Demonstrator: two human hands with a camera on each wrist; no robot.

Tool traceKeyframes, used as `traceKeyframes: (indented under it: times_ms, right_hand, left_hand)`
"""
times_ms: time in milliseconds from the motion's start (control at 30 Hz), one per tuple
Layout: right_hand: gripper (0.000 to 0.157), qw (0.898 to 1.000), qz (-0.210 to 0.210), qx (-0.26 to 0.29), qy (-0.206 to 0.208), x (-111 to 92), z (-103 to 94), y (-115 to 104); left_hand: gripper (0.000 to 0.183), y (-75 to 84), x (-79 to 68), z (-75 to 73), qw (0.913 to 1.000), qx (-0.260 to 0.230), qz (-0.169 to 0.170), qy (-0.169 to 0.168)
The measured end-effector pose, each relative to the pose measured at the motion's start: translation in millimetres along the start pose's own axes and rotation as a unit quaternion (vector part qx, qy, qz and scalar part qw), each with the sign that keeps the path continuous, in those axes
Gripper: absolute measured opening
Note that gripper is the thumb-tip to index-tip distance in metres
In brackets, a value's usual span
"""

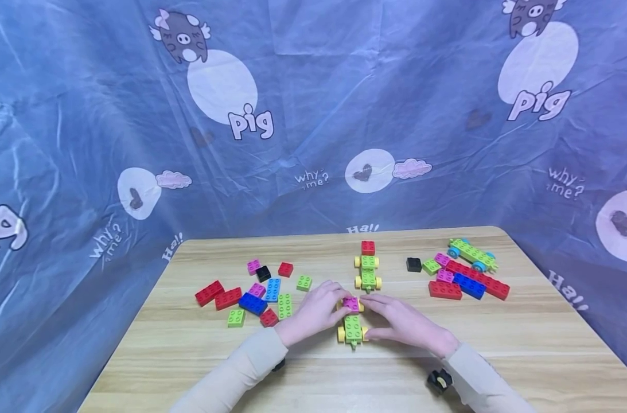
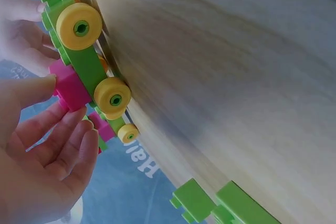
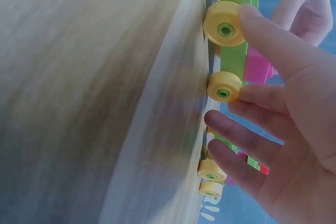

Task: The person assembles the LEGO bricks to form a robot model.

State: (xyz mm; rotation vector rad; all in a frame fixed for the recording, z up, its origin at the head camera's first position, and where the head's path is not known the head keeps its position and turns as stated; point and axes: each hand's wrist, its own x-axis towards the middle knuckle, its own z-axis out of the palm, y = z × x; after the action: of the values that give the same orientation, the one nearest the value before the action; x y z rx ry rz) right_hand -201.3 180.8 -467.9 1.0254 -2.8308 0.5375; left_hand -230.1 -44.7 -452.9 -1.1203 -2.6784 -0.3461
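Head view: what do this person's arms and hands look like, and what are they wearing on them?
The left hand and right hand are ungloved. Long, pale beige-grey sleeves cover the forearms. A black fitting shows at the right cuff, a smaller black piece below the left.

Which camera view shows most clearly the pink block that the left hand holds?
The left wrist view: the pink block shows a broad side, pinched by the left hand on the green wheeled base. The head view gives mainly its studded top; the right wrist view, a smaller part beside the right hand.
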Motion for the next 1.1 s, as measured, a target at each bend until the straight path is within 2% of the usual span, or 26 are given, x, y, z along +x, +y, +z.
traceKeyframes:
  times_ms: [100, 400, 633, 867, 1100]
  right_hand:
    - [0.074, 1.0, 0.002, -0.002, -0.002, 0.2, -0.5, -0.3]
    - [0.076, 1.0, 0.003, -0.002, -0.003, -0.3, 0.1, 1.1]
    - [0.077, 1.0, 0.0, 0.005, 0.0, -1.0, -0.5, 2.0]
    - [0.076, 1.0, -0.004, 0.005, 0.004, -1.1, -0.6, 2.1]
    - [0.075, 1.0, 0.0, 0.008, -0.002, -0.9, -0.3, 1.8]
  left_hand:
    - [0.029, 0.2, -1.4, -1.1, 1.0, -0.004, -0.004, -0.004]
    - [0.03, -2.8, -0.3, -5.3, 0.997, -0.065, -0.031, -0.027]
    - [0.029, -4.4, 0.3, -2.8, 0.9918, -0.11, -0.061, -0.023]
    - [0.028, -4.7, -0.8, -3.2, 0.9913, -0.11, -0.066, -0.028]
    - [0.027, -6.5, -0.2, -3.4, 0.9927, -0.103, -0.055, -0.029]
